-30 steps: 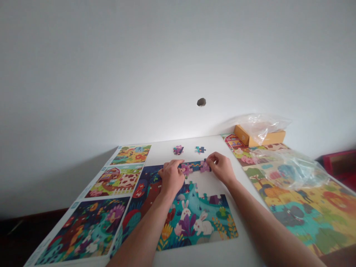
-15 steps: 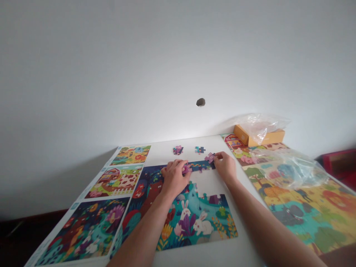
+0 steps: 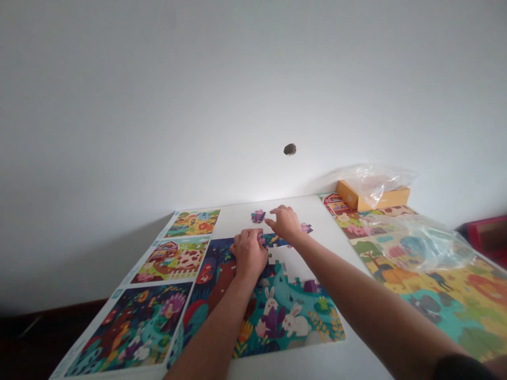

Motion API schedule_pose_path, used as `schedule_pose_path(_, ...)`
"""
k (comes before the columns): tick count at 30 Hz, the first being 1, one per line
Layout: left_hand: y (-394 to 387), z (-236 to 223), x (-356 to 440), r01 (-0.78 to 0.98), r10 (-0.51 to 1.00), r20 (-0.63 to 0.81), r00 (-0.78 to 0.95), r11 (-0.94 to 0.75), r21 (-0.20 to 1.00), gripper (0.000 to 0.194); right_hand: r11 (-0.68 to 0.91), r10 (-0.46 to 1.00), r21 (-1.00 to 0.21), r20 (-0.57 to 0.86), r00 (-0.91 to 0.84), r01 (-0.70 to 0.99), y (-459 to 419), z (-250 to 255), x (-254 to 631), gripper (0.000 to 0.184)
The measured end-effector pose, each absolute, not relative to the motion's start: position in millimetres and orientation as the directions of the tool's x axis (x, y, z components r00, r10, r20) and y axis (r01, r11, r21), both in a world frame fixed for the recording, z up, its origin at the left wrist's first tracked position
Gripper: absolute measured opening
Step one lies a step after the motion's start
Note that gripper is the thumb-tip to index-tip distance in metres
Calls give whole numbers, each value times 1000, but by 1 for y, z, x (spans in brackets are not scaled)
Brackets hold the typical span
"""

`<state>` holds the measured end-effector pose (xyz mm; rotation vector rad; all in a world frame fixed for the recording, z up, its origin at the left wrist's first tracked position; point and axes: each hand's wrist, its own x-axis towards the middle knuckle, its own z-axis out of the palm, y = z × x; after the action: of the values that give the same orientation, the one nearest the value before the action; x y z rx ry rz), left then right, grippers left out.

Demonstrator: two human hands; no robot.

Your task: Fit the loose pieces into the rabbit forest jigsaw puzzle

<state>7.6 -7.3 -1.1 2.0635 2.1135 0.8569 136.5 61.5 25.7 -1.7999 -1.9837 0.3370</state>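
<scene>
While the left hand (image 3: 249,252) presses flat, fingers together, on the top edge of the rabbit puzzle (image 3: 277,306), the right hand (image 3: 284,222) hovers spread beyond that puzzle, near a loose purple piece (image 3: 257,216) on the tabletop (image 3: 237,211).

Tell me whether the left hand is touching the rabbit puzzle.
Touching. The head view shows the left hand pressed flat on the rabbit puzzle at its upper edge, with no gap visible.

Bare table (image 3: 237,214) lay open to us beyond the puzzle (image 3: 277,311). A loose piece (image 3: 257,216) sat there; bags (image 3: 420,240) crowded the right.
</scene>
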Motion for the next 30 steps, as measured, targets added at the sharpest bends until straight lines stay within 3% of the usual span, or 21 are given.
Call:
schedule_pose_path(3,-8,1,7,900,934,325,-145,-11,435,37,105,994,-455,84,-75,884,88,27,111,53)
schedule_pose_path(8,-8,2,9,895,933,315,-175,17,446,38,94,995,-496,35,-88,863,102,24,105,48)
schedule_pose_path(13,-8,1,9,892,935,307,-177,21,451,39,100,994,-648,40,-98,755,87,26,134,50)
schedule_pose_path(20,-7,-2,7,894,931,324,-169,6,448,40,-3,975,-906,-97,-201,424,8,31,194,51)
schedule_pose_path(22,-7,-3,7,896,931,328,-163,1,443,39,-49,965,-964,-113,-237,260,-10,31,205,51)
schedule_pose_path(24,-7,-3,6,900,931,328,-158,-1,437,39,-145,945,-989,-147,-293,28,-19,29,210,49)
schedule_pose_path(26,-7,-2,6,904,933,325,-155,1,428,39,-197,938,-978,-166,-303,-74,-20,26,210,42)
schedule_pose_path(30,-7,-2,6,909,937,318,-147,2,416,38,-65,968,-994,-84,-237,86,-14,16,206,41)
